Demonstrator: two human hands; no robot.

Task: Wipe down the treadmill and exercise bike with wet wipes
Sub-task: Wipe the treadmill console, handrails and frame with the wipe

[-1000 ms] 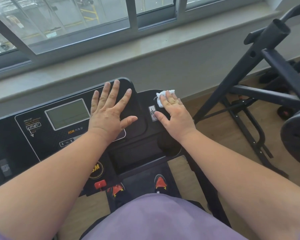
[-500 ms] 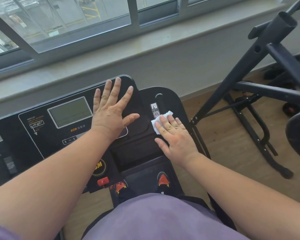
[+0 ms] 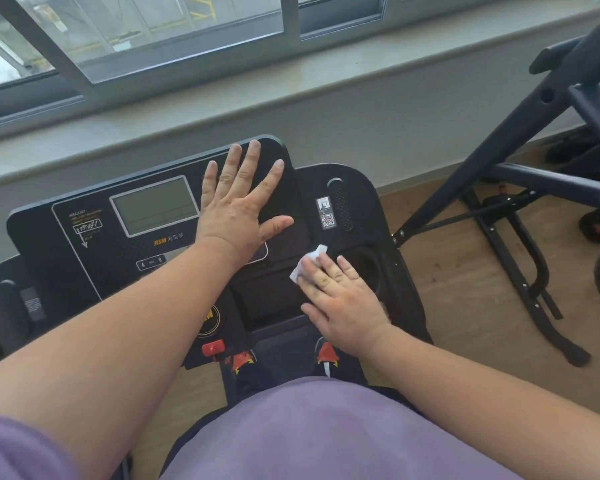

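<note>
The person stands at the treadmill console (image 3: 84, 258), a black panel that sits below a grey window sill (image 3: 326, 84). The left hand (image 3: 236, 209) lies flat on the panel, fingers straight and spread, just right of the grey display screen (image 3: 155, 206); its fingertips reach the far edge of the raised middle section. It holds nothing.

The right hand (image 3: 343, 299) rests nearer, on the right part of the console, palm down with fingers straight and close together. It presses a white wet wipe (image 3: 307, 263) against the black surface; the wipe is crumpled and sticks out to the left and far side of the fingertips. The wipe lies just near of a small sticker with a QR code (image 3: 327, 213) and just left of the round cup holder (image 3: 359, 268), whose rim the outer fingers touch or nearly touch; I cannot tell which.

A red safety key (image 3: 212, 348) sits at the near edge of the console. Below it two dark shoes with orange marks (image 3: 326, 353) show on the treadmill belt, above the person's purple top (image 3: 326, 431).

To the right, on the wooden floor (image 3: 465, 306), stands the dark tubular frame of the exercise bike (image 3: 465, 188), well apart from both hands.
</note>
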